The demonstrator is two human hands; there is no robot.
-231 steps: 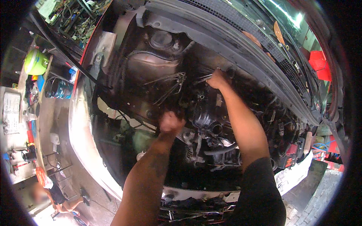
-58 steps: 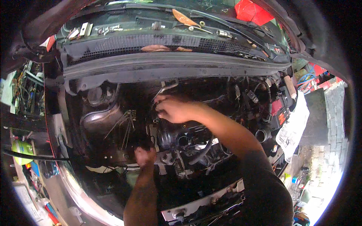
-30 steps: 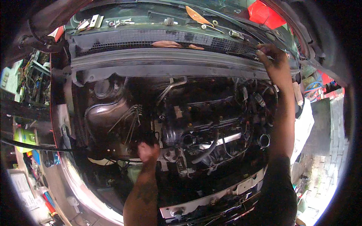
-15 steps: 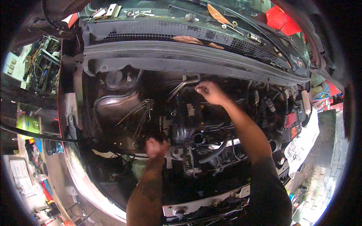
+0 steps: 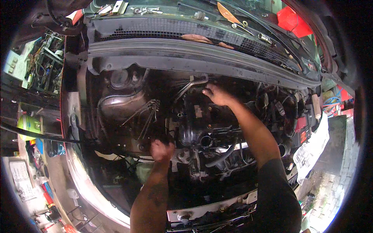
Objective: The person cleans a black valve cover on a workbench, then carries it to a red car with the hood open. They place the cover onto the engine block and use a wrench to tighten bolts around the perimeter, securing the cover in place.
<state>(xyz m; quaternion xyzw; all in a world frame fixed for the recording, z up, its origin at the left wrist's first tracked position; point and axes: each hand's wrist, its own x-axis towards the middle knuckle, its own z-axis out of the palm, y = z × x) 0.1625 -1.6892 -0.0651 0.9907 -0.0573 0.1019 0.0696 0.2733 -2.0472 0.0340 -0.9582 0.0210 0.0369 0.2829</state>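
Note:
Below me lies the engine bay of a car, with a black engine [image 5: 194, 130] in its middle. My right hand [image 5: 215, 95] is over the far edge of the engine, close to a bent metal pipe [image 5: 199, 81]. Its fingers are curled together; what they may hold is too dark to make out. Low on the engine's left side is my left hand [image 5: 162, 150], near a round opening [image 5: 205, 140] in the engine. That hand is blurred and its fingertips vanish in shadow. Thin metal lines [image 5: 149, 110] run left of the engine.
Loose bolts [image 5: 145, 10], a socket [image 5: 264, 37] and dry leaves [image 5: 196, 38] lie along the windshield base. A red container [image 5: 294, 21] stands at the far right. White paper [image 5: 311, 151] hangs over the right fender. A black cable [image 5: 39, 138] crosses on the left.
The view has shifted slightly. My left hand has moved a little at the engine's left side; my right hand stays at the far edge, its fingers still curled.

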